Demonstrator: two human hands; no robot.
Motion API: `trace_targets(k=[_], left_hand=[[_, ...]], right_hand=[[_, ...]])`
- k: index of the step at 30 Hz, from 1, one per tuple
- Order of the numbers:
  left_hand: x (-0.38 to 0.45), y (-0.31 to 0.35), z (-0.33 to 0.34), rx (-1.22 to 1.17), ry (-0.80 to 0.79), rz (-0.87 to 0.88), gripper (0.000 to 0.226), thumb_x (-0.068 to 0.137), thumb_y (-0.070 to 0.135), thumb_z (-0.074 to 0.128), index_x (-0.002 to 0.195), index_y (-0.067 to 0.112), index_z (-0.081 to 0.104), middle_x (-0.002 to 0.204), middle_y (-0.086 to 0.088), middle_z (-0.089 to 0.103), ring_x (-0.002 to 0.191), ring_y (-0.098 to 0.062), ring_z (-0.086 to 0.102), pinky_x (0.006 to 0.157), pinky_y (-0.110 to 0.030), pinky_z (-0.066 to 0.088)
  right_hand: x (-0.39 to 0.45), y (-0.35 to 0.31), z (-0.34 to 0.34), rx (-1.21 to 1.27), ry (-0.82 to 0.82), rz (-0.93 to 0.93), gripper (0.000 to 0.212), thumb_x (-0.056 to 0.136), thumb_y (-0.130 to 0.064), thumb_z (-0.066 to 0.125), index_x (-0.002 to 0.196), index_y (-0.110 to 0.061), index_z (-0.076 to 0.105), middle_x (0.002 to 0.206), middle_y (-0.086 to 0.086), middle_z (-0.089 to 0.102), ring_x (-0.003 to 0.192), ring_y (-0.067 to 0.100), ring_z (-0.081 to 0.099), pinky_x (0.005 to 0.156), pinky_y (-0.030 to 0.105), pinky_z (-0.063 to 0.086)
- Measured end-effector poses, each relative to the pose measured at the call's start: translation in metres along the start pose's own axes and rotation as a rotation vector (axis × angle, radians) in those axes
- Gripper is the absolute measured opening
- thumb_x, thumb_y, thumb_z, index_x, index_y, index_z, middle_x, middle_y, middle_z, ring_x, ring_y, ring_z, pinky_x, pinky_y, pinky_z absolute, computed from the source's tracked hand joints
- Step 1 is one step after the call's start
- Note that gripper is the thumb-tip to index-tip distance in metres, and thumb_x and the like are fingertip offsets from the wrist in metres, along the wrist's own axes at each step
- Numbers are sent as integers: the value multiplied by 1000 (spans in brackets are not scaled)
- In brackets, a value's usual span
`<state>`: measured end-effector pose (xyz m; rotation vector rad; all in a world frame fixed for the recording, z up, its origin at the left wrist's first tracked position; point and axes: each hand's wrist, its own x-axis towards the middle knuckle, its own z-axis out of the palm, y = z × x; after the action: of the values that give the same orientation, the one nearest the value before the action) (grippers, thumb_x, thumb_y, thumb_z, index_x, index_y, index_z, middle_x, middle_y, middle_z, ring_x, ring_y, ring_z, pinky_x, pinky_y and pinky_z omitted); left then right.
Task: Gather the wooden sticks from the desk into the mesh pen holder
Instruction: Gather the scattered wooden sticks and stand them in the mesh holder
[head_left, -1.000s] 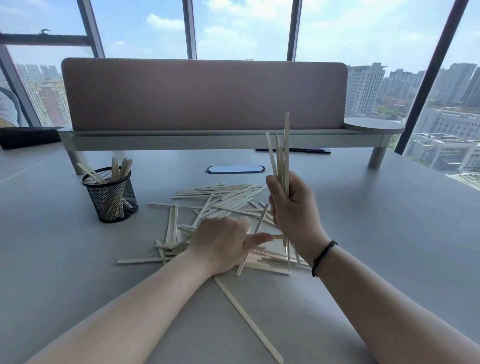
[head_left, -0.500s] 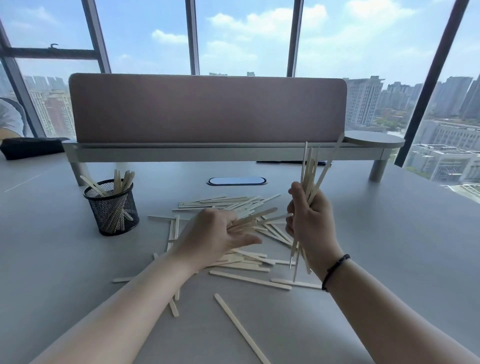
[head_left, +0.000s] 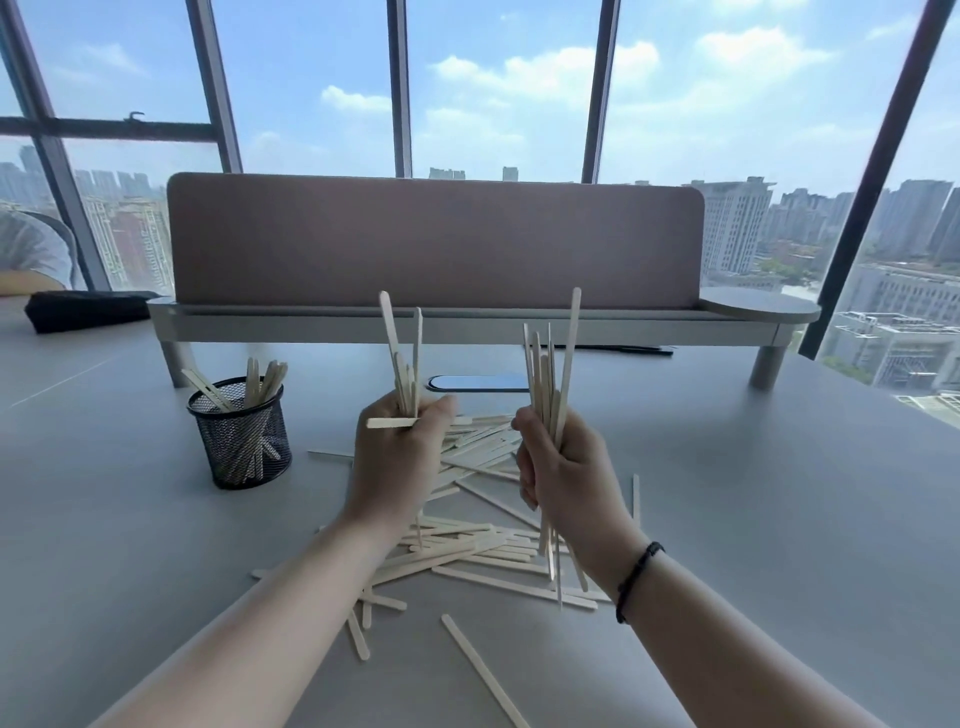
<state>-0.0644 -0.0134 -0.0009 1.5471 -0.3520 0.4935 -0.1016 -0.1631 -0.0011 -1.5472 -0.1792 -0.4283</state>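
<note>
A black mesh pen holder (head_left: 240, 435) stands at the left of the grey desk (head_left: 753, 493) with several wooden sticks upright in it. My left hand (head_left: 397, 462) grips a small bunch of sticks (head_left: 402, 358), raised above the desk to the right of the holder. My right hand (head_left: 563, 467) grips a bigger bundle of sticks (head_left: 548, 374), upright, their lower ends hanging below my fist. Beneath and between both hands lies a loose pile of wooden sticks (head_left: 467, 545). One stray stick (head_left: 483, 670) lies nearer to me.
A pink divider panel (head_left: 431, 239) on a low shelf crosses the back of the desk. An oval cable port (head_left: 478, 383) sits behind the pile. A black pouch (head_left: 88, 309) and another person's arm (head_left: 31, 283) are at the far left.
My left hand has lifted off the pile and now holds a bunch of sticks upright. My right hand's bundle has grown. The view has tilted upward.
</note>
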Motion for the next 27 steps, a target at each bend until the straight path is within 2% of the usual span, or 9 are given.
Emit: trace_targets(k=[3, 5, 7, 11, 14, 18, 21, 24, 27], left_hand=[[0, 0, 0, -8, 10, -13, 30, 81, 26, 63, 64, 2, 62, 51, -5, 46, 51, -19, 43, 56, -35, 37], [-1, 1, 1, 17, 13, -2, 32, 81, 24, 62, 53, 10, 56, 46, -6, 44, 47, -18, 43, 54, -33, 36], [-1, 0, 3, 21, 32, 18, 41, 82, 26, 63, 56, 5, 40, 51, -22, 33, 48, -20, 35, 50, -37, 32], [-4, -3, 4, 36, 19, 43, 66, 87, 46, 67, 63, -3, 31, 54, -23, 28, 50, -21, 28, 51, -36, 29], [-6, -7, 5, 42, -20, 31, 70, 84, 52, 73, 64, -3, 35, 54, -22, 32, 49, -20, 31, 50, -33, 31], [-6, -11, 7, 51, -67, -23, 68, 81, 55, 75, 71, -3, 41, 58, -14, 27, 53, -20, 31, 54, -35, 31], [-8, -8, 7, 60, -96, -13, 69, 80, 59, 69, 68, -3, 40, 57, -8, 27, 54, -20, 27, 54, -33, 27], [-11, -1, 8, 64, -136, 17, 57, 78, 54, 71, 63, 4, 49, 51, -4, 35, 51, -18, 33, 51, -27, 31], [-14, 1, 11, 36, -159, 19, 42, 79, 52, 71, 60, 19, 52, 49, 1, 37, 50, -16, 35, 50, -24, 33]], right_hand=[[4, 2, 8, -85, 10, -62, 33, 103, -17, 49, 87, 11, 42, 58, 11, 34, 48, 19, 29, 47, 30, 23], [6, 6, 12, -156, 29, -116, 32, 103, -19, 50, 82, 5, 45, 56, 4, 40, 48, 14, 35, 48, 27, 30], [7, 10, 15, -247, 45, -170, 31, 102, -22, 51, 80, 0, 48, 63, 2, 45, 56, 19, 43, 53, 34, 38], [9, 20, 15, -296, 31, -220, 31, 101, -24, 52, 76, -5, 49, 85, 0, 56, 100, 16, 54, 80, 50, 53], [12, 26, 11, -303, 22, -211, 26, 100, -25, 53, 82, -8, 56, 106, -20, 57, 140, 8, 34, 103, 42, 46], [8, 19, 11, -360, -29, -198, 25, 102, -23, 51, 80, -11, 54, 104, -9, 64, 145, -14, 7, 106, 7, 21], [4, 19, 15, -424, -59, -181, 21, 102, -22, 51, 83, -29, 50, 162, 1, 25, 148, -9, 3, 98, -4, 18], [3, 24, 14, -451, -54, -209, 15, 102, -16, 52, 96, -28, 56, 167, -7, -9, 152, 2, 0, 99, -1, 19], [6, 25, 13, -445, -66, -226, 27, 102, -11, 50, 89, -34, 51, 160, 8, 30, 151, 1, -10, 112, 17, 27]])
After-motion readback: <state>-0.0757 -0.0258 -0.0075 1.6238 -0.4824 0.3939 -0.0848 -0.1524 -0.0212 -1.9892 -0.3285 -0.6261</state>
